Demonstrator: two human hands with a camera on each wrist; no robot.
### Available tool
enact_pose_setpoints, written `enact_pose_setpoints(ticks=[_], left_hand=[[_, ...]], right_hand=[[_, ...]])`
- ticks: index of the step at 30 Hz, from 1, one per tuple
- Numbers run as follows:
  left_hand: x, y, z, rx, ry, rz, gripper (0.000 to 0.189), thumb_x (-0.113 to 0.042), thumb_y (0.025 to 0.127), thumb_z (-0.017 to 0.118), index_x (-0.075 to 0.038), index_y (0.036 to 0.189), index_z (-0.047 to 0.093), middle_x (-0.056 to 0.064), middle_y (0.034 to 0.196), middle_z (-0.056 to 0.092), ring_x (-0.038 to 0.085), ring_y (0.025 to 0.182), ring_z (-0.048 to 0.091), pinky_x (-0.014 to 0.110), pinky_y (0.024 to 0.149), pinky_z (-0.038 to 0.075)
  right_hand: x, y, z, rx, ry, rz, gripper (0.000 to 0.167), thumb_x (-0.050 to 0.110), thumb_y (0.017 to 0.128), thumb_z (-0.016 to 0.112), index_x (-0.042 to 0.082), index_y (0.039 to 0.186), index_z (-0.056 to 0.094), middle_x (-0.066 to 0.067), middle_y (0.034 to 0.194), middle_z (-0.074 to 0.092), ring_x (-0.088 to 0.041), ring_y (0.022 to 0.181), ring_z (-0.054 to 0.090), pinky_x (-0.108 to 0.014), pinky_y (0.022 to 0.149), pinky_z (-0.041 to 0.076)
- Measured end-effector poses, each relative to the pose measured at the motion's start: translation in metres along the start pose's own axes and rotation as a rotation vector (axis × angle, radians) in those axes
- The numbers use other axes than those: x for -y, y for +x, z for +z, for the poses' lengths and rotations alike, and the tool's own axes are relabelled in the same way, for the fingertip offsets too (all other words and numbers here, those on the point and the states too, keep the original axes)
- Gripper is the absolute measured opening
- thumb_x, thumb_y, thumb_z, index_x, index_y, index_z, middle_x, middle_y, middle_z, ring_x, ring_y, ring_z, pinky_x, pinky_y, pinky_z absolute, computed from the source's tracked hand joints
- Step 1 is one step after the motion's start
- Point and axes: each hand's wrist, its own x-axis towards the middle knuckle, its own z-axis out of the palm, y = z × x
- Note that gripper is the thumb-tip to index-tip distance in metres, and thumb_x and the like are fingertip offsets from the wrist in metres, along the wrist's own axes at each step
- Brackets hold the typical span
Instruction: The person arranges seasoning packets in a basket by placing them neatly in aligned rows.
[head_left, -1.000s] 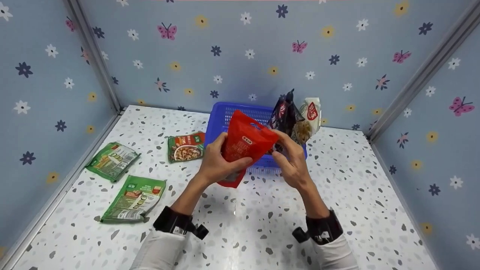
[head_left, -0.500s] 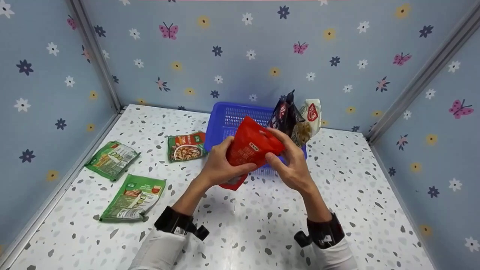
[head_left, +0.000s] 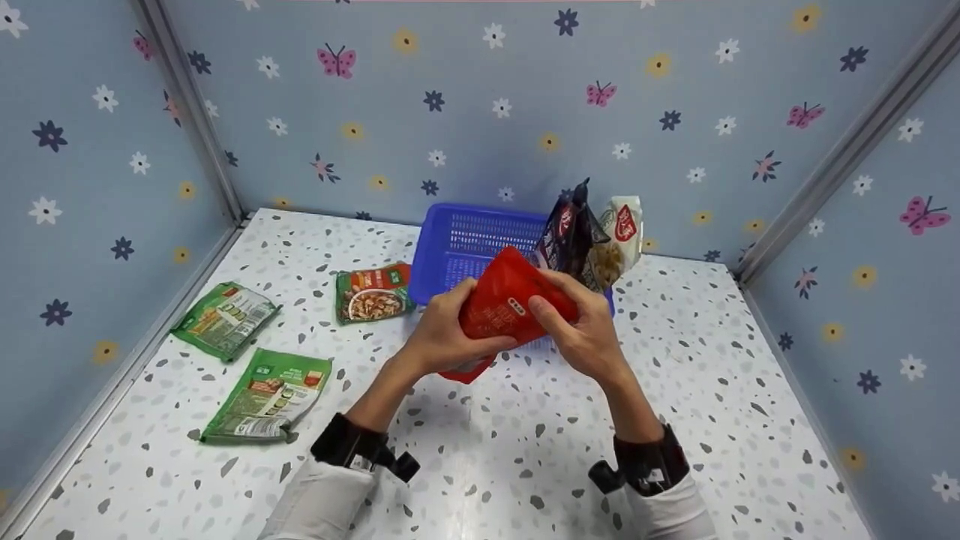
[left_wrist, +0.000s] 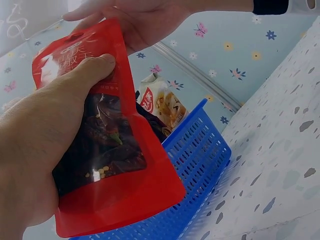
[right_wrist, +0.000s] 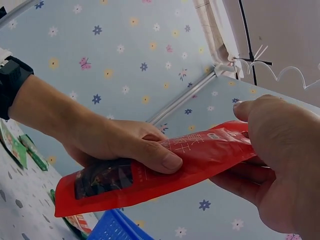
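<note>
Left hand fingers grip red pouch by its side | right hand fingers pinch its upper end | firm, even hold should prevent slipping

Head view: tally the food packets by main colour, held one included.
Red pouch: 1
Green packets: 2
Red-and-green packet: 1
Black packet: 1
White packet: 1
Total in sight: 6
</note>
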Motion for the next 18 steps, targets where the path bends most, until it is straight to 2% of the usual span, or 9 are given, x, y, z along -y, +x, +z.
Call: enact_pose_setpoints(ticks=[8,18], left_hand=[[0.0009,0.0007,0.002,0.008,0.029,0.033,0.068,-0.038,0.084,0.102,-0.005,0.132,0.067,0.01,0.116,0.081,0.021,0.098,0.08,0.035,0.082,0.07],[0.0004,0.0007,0.0018,0.015,0.081,0.039,0.068,-0.039,0.084,0.102,-0.006,0.132,0.066,0.01,0.116,0.08,0.021,0.1,0.08,0.033,0.084,0.069]], right_hand=[[-0.0016,0.0028,0.0022,-0.041,-0.023,-0.034,0.022,0.005,0.103,0.08,-0.002,0.124,0.078,-0.017,0.111,0.085,-0.02,0.091,0.082,-0.029,0.078,0.069],[-0.0005,0.004,0.0033,-0.075,-0.049,-0.066,0.008,0.001,0.101,0.081,-0.003,0.103,0.075,-0.016,0.088,0.08,-0.01,0.071,0.07,-0.023,0.063,0.062]])
